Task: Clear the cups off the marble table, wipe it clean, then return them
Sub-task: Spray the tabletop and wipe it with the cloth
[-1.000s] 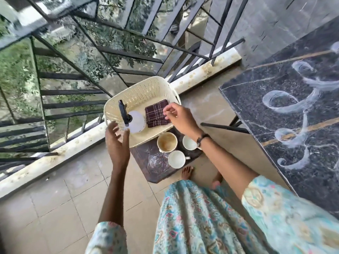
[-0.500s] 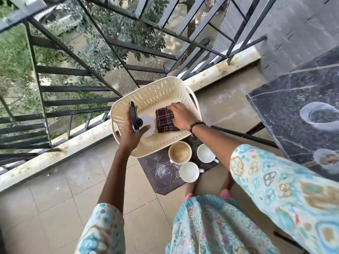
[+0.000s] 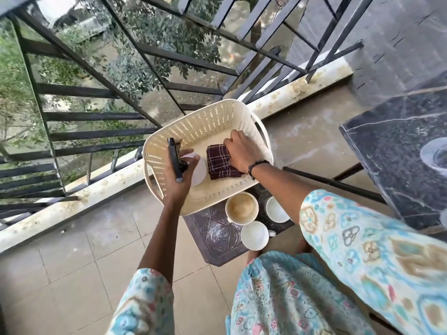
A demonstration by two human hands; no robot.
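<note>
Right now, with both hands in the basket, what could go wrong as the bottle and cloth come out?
1. The three cups stand close together on the small stool, right beside the basket; lifting the right hand with the checked cloth could sweep the forearm over them.
2. The left hand holds the spray bottle only at its neck, so it may slip.
3. The basket appears to overhang the stool edge and could tip.

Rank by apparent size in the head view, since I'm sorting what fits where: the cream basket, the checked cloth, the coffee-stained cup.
1. cream basket, clearly largest.
2. checked cloth and coffee-stained cup look about alike; the right hand covers part of the cloth, so I won't rank them.
</note>
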